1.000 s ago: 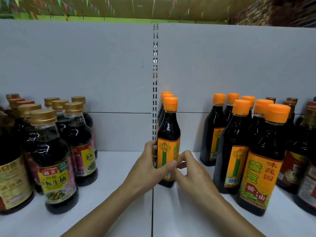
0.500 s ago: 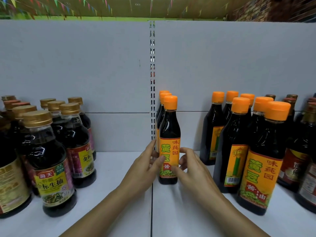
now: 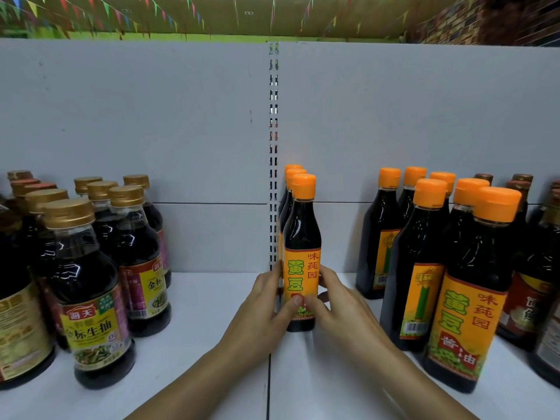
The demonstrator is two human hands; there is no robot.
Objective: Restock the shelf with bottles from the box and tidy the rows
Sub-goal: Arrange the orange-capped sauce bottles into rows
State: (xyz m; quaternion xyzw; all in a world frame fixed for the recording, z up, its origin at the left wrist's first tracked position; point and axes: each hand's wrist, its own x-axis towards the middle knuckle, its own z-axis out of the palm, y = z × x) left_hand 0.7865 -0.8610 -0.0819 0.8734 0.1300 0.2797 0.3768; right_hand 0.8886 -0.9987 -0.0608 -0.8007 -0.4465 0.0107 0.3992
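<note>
A dark soy sauce bottle (image 3: 301,237) with an orange cap and an orange label stands upright on the white shelf (image 3: 212,298), at the front of a short row of like bottles by the slotted centre post. My left hand (image 3: 266,304) grips its lower left side, thumb across the label. My right hand (image 3: 336,301) grips its lower right side, fingers curled round it. The label faces me squarely. The box is out of view.
Rows of orange-capped bottles (image 3: 472,292) stand to the right, with brown-capped bottles (image 3: 536,268) behind them. Gold-capped bottles (image 3: 88,292) fill the left. The grey back panel (image 3: 151,131) closes the shelf behind. Bare shelf lies on both sides of the held bottle.
Both hands turned the front bottle so its label came round to face me, and they stayed on its lower part.
</note>
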